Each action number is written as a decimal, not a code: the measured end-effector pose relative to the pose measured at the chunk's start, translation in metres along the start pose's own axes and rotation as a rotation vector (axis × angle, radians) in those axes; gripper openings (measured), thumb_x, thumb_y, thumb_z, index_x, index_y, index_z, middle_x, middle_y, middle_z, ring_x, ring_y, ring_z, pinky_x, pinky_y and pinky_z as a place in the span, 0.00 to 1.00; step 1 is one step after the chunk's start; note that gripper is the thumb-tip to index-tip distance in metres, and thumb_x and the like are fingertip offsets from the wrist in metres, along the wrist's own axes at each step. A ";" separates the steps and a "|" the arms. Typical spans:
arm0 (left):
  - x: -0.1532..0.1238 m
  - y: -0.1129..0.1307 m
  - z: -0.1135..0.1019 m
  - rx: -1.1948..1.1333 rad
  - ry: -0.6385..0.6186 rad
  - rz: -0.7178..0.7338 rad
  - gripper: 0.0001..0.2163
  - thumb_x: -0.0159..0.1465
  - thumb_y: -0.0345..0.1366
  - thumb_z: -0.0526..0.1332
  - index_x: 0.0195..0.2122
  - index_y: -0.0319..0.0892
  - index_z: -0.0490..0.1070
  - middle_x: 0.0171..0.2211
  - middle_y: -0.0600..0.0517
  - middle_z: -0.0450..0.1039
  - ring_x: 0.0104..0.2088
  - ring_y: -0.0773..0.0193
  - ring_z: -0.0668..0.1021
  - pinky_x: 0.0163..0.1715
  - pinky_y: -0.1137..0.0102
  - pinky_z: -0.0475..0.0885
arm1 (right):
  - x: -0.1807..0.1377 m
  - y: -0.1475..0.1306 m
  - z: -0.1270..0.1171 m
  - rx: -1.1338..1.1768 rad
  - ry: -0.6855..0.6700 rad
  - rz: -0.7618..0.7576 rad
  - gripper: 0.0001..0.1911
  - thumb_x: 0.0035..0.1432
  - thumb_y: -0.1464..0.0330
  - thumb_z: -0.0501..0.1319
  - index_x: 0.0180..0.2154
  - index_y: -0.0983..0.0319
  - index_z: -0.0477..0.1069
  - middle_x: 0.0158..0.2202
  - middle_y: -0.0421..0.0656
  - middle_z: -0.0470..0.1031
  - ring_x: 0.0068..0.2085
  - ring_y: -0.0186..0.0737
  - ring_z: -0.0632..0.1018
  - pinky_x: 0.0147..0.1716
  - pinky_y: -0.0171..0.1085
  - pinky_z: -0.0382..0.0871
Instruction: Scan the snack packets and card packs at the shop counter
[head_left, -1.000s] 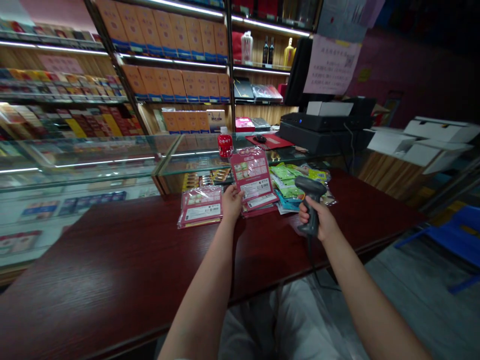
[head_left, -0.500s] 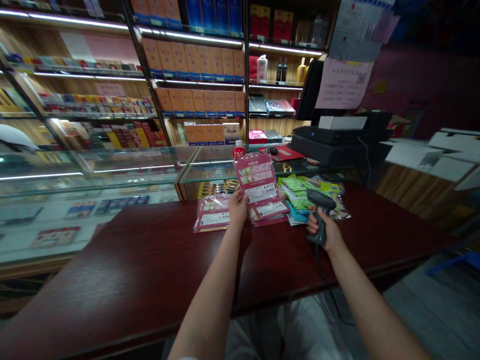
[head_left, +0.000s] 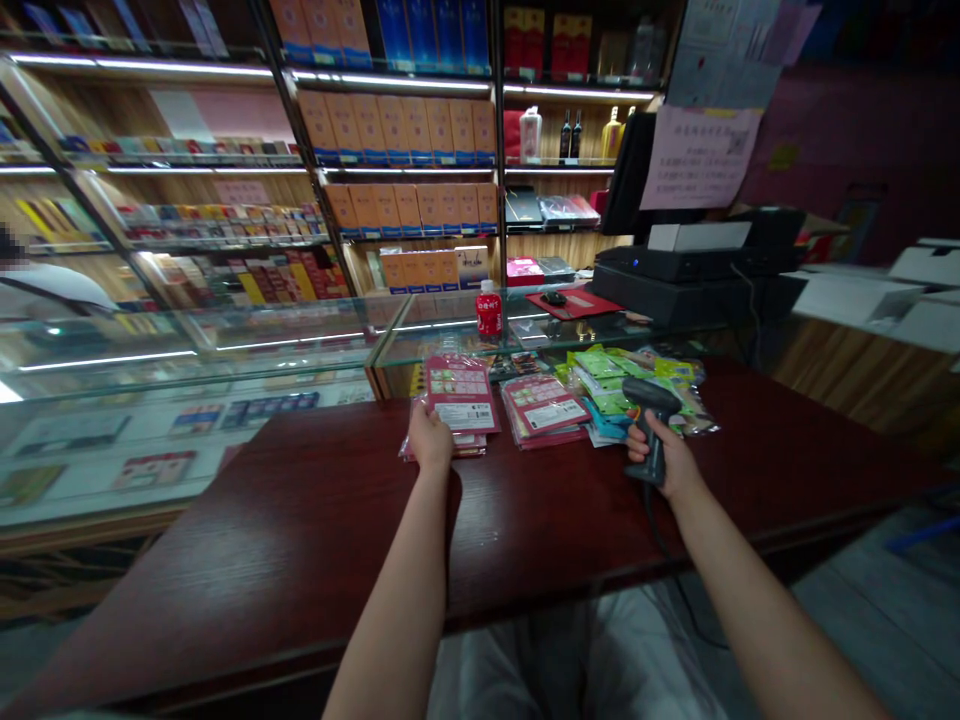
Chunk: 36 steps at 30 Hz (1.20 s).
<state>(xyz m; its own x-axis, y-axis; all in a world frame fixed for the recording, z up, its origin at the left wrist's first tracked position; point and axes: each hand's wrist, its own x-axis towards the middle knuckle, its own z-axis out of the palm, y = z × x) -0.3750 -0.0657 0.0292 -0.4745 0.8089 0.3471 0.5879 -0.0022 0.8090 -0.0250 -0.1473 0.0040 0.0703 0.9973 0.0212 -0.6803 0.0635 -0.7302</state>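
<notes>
My left hand [head_left: 430, 438] grips the left edge of a pink flat packet [head_left: 461, 390] in clear wrap, printed with small pictures and a barcode label. It is held over the left pile of similar packets, which shows only in part beneath it. Another pile of pink packets [head_left: 546, 408] lies just to the right. Around the handle of a dark grey barcode scanner [head_left: 651, 400] my right hand [head_left: 667, 455] is closed, above the counter. Behind the scanner lie green packets [head_left: 600, 370] and blue packets [head_left: 609, 425].
A red bottle [head_left: 489, 312] stands on the glass display case [head_left: 300, 345] behind the dark red counter [head_left: 337, 540]. At the right are a monitor [head_left: 628, 175] and a black cash drawer [head_left: 667, 285]. The scanner's cable [head_left: 658, 530] hangs over the front edge. A person [head_left: 56, 285] is at far left.
My left hand has carried the pink packet from above the right pile leftward and down to the left pile. My right hand still holds the scanner in much the same place.
</notes>
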 end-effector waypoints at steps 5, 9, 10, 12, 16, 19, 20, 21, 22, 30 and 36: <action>-0.012 0.014 -0.010 0.281 -0.030 -0.059 0.14 0.65 0.31 0.49 0.48 0.39 0.70 0.42 0.40 0.76 0.45 0.51 0.77 0.43 0.62 0.69 | 0.000 0.000 -0.002 0.005 0.007 0.020 0.17 0.46 0.62 0.72 0.37 0.62 0.72 0.19 0.33 0.64 0.17 0.26 0.63 0.13 0.25 0.62; -0.017 0.020 -0.014 0.575 -0.014 -0.099 0.15 0.63 0.30 0.49 0.46 0.38 0.71 0.43 0.37 0.74 0.47 0.46 0.74 0.43 0.57 0.67 | -0.001 0.000 -0.002 0.005 0.007 0.034 0.17 0.46 0.62 0.72 0.36 0.62 0.72 0.19 0.33 0.64 0.17 0.25 0.63 0.13 0.25 0.62; -0.018 0.020 -0.014 0.627 0.007 -0.104 0.15 0.62 0.29 0.50 0.46 0.38 0.71 0.44 0.36 0.73 0.49 0.46 0.73 0.44 0.56 0.66 | -0.001 -0.001 -0.001 0.004 0.006 0.035 0.17 0.46 0.62 0.72 0.36 0.62 0.72 0.20 0.33 0.64 0.17 0.25 0.63 0.13 0.25 0.62; -0.020 0.019 -0.013 0.691 0.047 -0.085 0.16 0.62 0.29 0.49 0.47 0.39 0.72 0.48 0.36 0.70 0.50 0.46 0.71 0.45 0.55 0.65 | -0.001 -0.001 0.000 0.005 0.006 0.034 0.17 0.45 0.62 0.72 0.36 0.62 0.72 0.19 0.32 0.63 0.17 0.25 0.63 0.13 0.24 0.61; -0.027 0.020 -0.006 0.686 -0.029 0.154 0.16 0.64 0.38 0.52 0.49 0.44 0.72 0.53 0.38 0.66 0.54 0.46 0.68 0.51 0.53 0.61 | -0.002 -0.002 0.001 0.004 0.007 0.037 0.18 0.44 0.62 0.73 0.36 0.62 0.72 0.19 0.32 0.63 0.17 0.24 0.63 0.13 0.24 0.62; -0.035 0.023 0.001 0.666 -0.137 0.237 0.23 0.60 0.53 0.55 0.51 0.46 0.71 0.55 0.39 0.65 0.60 0.42 0.63 0.57 0.47 0.55 | -0.002 -0.002 0.001 -0.001 0.008 0.040 0.19 0.43 0.62 0.73 0.35 0.62 0.72 0.19 0.32 0.63 0.17 0.25 0.63 0.13 0.24 0.61; -0.036 0.024 0.003 0.668 -0.165 0.230 0.25 0.59 0.57 0.55 0.50 0.46 0.72 0.56 0.39 0.65 0.60 0.41 0.62 0.58 0.46 0.53 | -0.002 -0.002 0.001 -0.003 0.008 0.042 0.19 0.43 0.62 0.73 0.35 0.62 0.72 0.19 0.32 0.63 0.17 0.25 0.63 0.13 0.24 0.62; -0.038 0.025 0.004 0.672 -0.187 0.219 0.27 0.58 0.59 0.55 0.50 0.46 0.72 0.55 0.39 0.66 0.61 0.40 0.62 0.58 0.44 0.52 | -0.002 -0.002 0.000 -0.005 0.008 0.044 0.19 0.43 0.62 0.73 0.35 0.62 0.72 0.19 0.32 0.63 0.17 0.25 0.64 0.13 0.24 0.62; -0.038 0.025 0.005 0.675 -0.203 0.208 0.27 0.58 0.59 0.54 0.49 0.46 0.73 0.55 0.38 0.66 0.61 0.40 0.62 0.58 0.43 0.51 | -0.002 -0.002 0.000 -0.008 0.009 0.046 0.19 0.43 0.62 0.73 0.35 0.62 0.72 0.19 0.32 0.63 0.17 0.25 0.64 0.13 0.24 0.62; -0.031 0.021 -0.004 0.714 -0.133 0.013 0.30 0.56 0.54 0.57 0.56 0.43 0.67 0.61 0.35 0.60 0.65 0.37 0.55 0.58 0.40 0.49 | -0.004 -0.003 0.001 -0.011 0.027 0.030 0.19 0.43 0.62 0.73 0.36 0.63 0.72 0.18 0.32 0.63 0.17 0.24 0.63 0.13 0.24 0.62; -0.031 0.020 -0.006 0.690 -0.139 -0.085 0.35 0.54 0.59 0.57 0.56 0.39 0.66 0.61 0.29 0.58 0.60 0.35 0.63 0.54 0.47 0.59 | -0.004 -0.004 -0.001 -0.021 0.013 0.027 0.15 0.49 0.61 0.70 0.36 0.60 0.71 0.19 0.33 0.62 0.16 0.27 0.64 0.12 0.26 0.63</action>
<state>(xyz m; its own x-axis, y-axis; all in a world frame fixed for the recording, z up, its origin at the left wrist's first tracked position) -0.3520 -0.0943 0.0375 -0.4765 0.8573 0.1949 0.8551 0.4004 0.3293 -0.0221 -0.1514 0.0063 0.0612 0.9981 -0.0076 -0.6665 0.0353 -0.7447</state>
